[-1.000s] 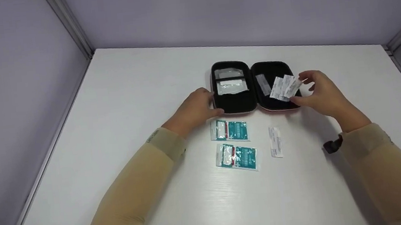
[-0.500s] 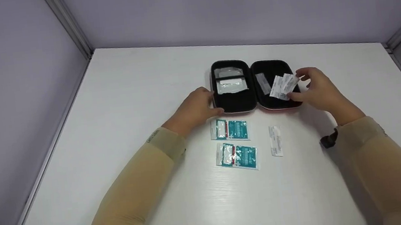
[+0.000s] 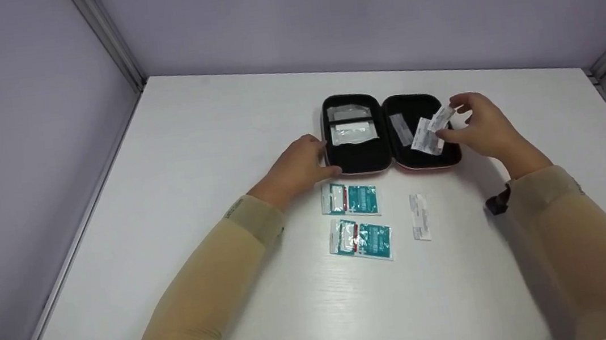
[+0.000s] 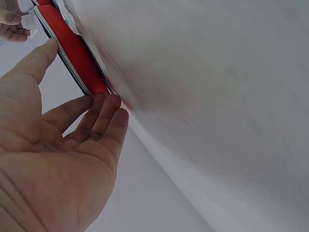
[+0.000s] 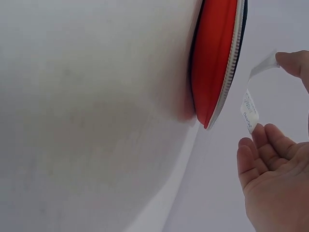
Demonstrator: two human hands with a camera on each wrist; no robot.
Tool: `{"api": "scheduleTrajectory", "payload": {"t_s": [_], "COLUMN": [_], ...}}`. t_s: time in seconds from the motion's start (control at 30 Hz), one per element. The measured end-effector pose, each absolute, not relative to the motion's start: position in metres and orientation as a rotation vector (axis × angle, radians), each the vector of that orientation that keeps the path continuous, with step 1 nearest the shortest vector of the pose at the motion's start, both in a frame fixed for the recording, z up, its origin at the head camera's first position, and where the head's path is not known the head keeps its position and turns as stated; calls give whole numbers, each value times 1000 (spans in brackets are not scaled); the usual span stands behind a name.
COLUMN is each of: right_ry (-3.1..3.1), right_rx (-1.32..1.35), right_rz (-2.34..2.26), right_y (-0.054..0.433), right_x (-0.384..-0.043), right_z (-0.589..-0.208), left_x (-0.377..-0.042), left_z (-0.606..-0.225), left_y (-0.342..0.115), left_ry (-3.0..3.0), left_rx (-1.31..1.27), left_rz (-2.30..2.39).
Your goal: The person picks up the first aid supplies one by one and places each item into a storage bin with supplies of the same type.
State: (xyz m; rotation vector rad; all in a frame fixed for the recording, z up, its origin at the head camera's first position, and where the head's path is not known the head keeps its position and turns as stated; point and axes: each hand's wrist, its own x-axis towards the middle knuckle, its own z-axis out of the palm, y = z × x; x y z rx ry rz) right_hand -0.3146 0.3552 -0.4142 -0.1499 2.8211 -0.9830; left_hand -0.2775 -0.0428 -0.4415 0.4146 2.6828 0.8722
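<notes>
An open zip case (image 3: 357, 159) with a black inside and a red outside (image 5: 212, 63) lies on the table. My left hand (image 3: 298, 165) holds its left half at the near corner, thumb and fingertips on the zip edge (image 4: 72, 65). Over the right half, my right hand (image 3: 485, 129) pinches a small white printed packet (image 3: 441, 118) between thumb and fingertips. In the right wrist view this packet (image 5: 249, 113) is bent and apart from the case. Beneath it, other white packets (image 3: 424, 139) lie overlapped, partly hidden. A translucent packet (image 3: 402, 129) lies beside the case's hinge.
Two teal-and-white packets (image 3: 349, 199) lie one before the other in front of the case. A single white strip packet (image 3: 420, 217) lies to their right. Clear-wrapped white packets (image 3: 353, 132) sit under a strap in the left half. A wall (image 3: 320, 20) stands behind the table.
My right hand has shifted slightly up and away, drawing one white packet off the fanned packets in the right half. My left hand has kept its place on the case.
</notes>
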Motion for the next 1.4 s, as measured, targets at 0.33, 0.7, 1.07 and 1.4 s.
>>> {"api": "scheduleTrajectory", "payload": {"t_s": [0.33, 0.7, 1.07, 1.4], "right_ry": [2812, 2801, 2799, 2763], "right_rx": [-121, -145, -149, -157], "right_rz": [-1018, -1026, -1040, -1025], "right_y": [354, 343, 335, 328], "right_x": [-332, -346, -353, -354], "right_z": [-416, -420, -427, -427], "left_x": [-274, -270, -267, -267], "left_z": [-447, -447, -446, -446], "left_y": [-47, -52, -54, -56], "left_ry": [2696, 2705, 2699, 2699], "left_rx": [445, 439, 432, 429], "left_rz": [883, 882, 875, 885]}}
